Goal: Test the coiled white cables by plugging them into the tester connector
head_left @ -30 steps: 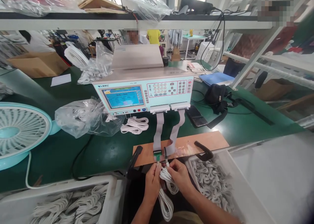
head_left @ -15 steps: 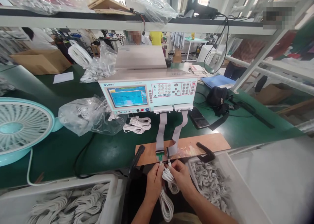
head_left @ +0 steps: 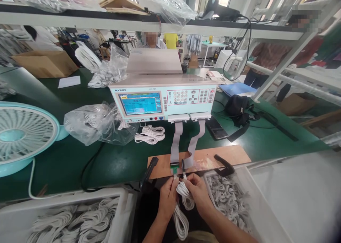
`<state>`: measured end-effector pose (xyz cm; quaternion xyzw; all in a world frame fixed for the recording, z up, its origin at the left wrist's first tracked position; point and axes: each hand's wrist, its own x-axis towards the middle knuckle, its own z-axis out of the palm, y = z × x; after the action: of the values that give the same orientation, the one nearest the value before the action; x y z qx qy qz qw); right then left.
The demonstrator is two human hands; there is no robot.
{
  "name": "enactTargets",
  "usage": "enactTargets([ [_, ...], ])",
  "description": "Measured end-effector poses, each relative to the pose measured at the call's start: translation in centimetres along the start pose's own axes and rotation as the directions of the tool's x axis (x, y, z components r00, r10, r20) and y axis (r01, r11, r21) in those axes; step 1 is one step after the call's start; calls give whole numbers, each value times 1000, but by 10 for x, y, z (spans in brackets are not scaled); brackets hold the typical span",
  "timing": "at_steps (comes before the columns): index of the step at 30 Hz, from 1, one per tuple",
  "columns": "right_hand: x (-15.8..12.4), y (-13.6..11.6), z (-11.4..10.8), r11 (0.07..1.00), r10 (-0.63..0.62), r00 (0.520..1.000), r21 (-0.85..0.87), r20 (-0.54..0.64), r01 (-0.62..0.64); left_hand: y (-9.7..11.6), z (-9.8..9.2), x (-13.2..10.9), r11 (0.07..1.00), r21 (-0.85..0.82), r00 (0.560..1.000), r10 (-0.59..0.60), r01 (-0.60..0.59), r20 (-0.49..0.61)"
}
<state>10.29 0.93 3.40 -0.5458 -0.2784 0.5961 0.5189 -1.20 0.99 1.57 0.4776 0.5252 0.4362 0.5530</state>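
White, looped, plastic-sheathed cable [head_left: 181, 223], hanging in front of small green circuit board [head_left: 175, 170]; pinched near its ends by left hand [head_left: 168, 192] and right hand [head_left: 197, 190]. Probably light and soft in loops, stiffer at white plugs [head_left: 184, 176]; best gripped by plug bodies.

L hand [head_left: 167, 195] & R hand [head_left: 197, 191] bare, lower ctr of frame; L forearm [head_left: 157, 227], R forearm [head_left: 226, 225] also bare. Dull olive-brown cloth garment [head_left: 198, 237] at btm edge, betw. forearms, details blurred.
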Motion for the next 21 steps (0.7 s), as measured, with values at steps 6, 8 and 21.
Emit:
enactTargets([
  [6,-1,-7,3,997,76,996,20,-44,-75,0,0,1,999,8,998,38,-37,-42],
  [8,-1,-4,1,997,72,997,-7,-42,-73,2,0,1,998,-1,996,57,-57,-71],
  [21,19,7,-12,983,-34,979,-171,199,68,-9,11,5,958,-238,864,-252,159,-437],
])
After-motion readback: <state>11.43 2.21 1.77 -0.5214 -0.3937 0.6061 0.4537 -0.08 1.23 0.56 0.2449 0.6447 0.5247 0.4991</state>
